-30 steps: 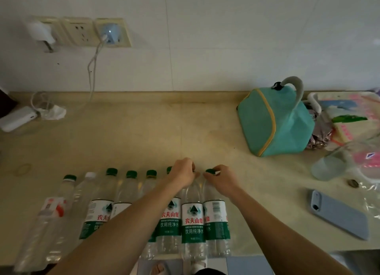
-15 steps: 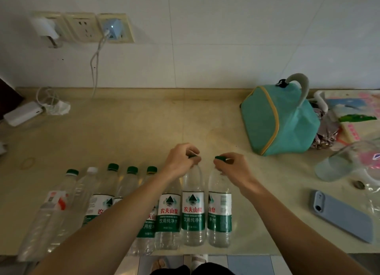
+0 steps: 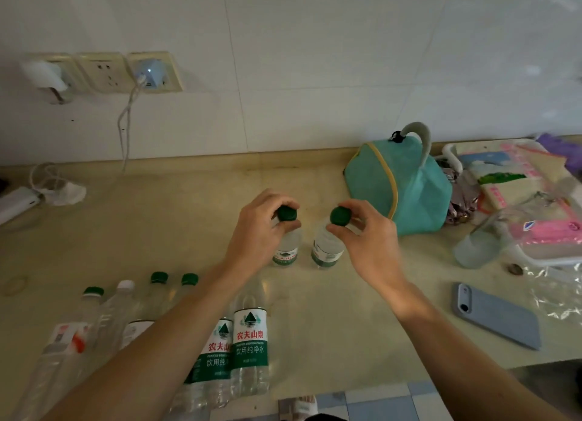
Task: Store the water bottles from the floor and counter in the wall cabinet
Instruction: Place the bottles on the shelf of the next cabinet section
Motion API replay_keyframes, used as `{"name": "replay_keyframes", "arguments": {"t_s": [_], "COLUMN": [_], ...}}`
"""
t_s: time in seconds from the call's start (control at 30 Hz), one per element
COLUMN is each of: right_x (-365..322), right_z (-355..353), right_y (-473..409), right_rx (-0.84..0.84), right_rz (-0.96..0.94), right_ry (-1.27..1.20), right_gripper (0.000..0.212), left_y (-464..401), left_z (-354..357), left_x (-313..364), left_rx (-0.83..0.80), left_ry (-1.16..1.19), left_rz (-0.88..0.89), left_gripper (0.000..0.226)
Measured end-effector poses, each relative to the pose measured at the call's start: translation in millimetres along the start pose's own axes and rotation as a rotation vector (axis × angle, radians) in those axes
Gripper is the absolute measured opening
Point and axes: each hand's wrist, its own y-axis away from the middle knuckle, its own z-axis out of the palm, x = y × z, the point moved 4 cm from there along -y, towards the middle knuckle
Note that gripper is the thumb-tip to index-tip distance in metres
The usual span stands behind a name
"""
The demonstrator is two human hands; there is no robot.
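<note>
Left hand (image 3: 255, 231) grip pinches round green cap of clear plastic bottle (image 3: 287, 247); right hand (image 3: 368, 241) pinches second bottle (image 3: 326, 247); both left of teal pouch (image 3: 400, 184); glossy beige surface (image 3: 346, 310) bare beneath.

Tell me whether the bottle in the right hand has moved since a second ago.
Yes. The bottle gripped by the right hand has left the row of bottles and risen, now nearer the teal bag.
</note>
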Motion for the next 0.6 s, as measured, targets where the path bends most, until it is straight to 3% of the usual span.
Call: {"name": "replay_keyframes", "arguments": {"t_s": [0.33, 0.6], "right_x": [8.2, 10.4], "right_z": [-5.9, -3.5], "right_y": [8.3, 8.6], "right_rx": [0.068, 0.043], "right_rz": [-0.055, -0.065], "right_ry": [0.070, 0.105], "right_gripper": [0.032, 0.036], "left_y": [6.4, 6.9], "left_z": [-5.2, -3.8], "left_x": [-6.8, -9.6], "left_rx": [0.036, -0.026], "left_ry": [0.042, 0.058], "left_rz": [-0.007, -0.081], "left_gripper": [0.034, 0.050]}}
